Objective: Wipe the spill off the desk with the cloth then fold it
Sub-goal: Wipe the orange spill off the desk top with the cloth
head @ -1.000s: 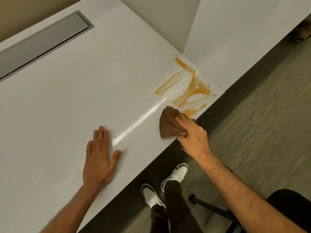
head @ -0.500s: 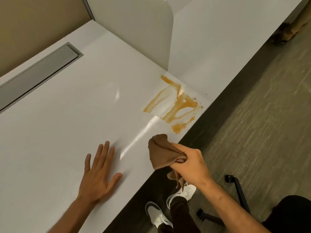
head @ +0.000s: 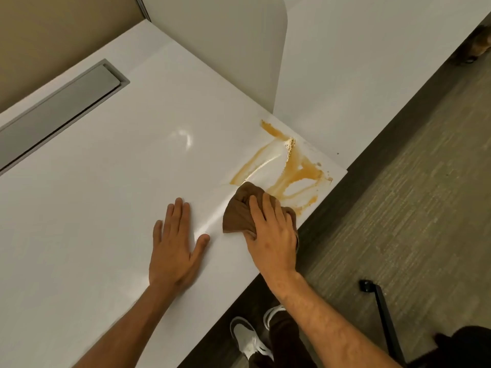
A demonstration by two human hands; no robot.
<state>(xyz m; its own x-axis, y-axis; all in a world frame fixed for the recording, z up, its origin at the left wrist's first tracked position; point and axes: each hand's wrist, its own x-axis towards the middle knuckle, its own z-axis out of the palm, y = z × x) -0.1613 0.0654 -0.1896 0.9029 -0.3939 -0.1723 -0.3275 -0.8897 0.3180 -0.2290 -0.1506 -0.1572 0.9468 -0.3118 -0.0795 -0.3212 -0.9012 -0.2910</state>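
Brown cloth (head: pixel 239 211) bunched on white desk (head: pixel 93 208), near the front edge, just at the near end of the spill (head: pixel 287 168). Right hand (head: pixel 273 235) on top of cloth, palm down, fingers curled over the bunched fabric and pressing it to the surface; thumb tucked against cloth's near edge. Far tip of cloth touching the lowest orange-brown streak; rest of spill uncovered beyond it, fanned in several streaks toward the desk corner, with a grainy pale clump at the far end. Small specks scattered past the streaks near the edge.

Left hand (head: pixel 175 251) flat on desk, palm down, fingers straight and close together, thumb spread out toward the cloth; holding nothing, apart from cloth.

Grey recessed cable tray lid (head: pixel 58 112) set in desk at far left. White divider panel (head: pixel 225 43) upright behind spill. White sneakers (head: pixel 249 338) on grey carpet (head: pixel 398 195) below desk edge. Black chair leg with caster (head: pixel 377 301) at lower right.
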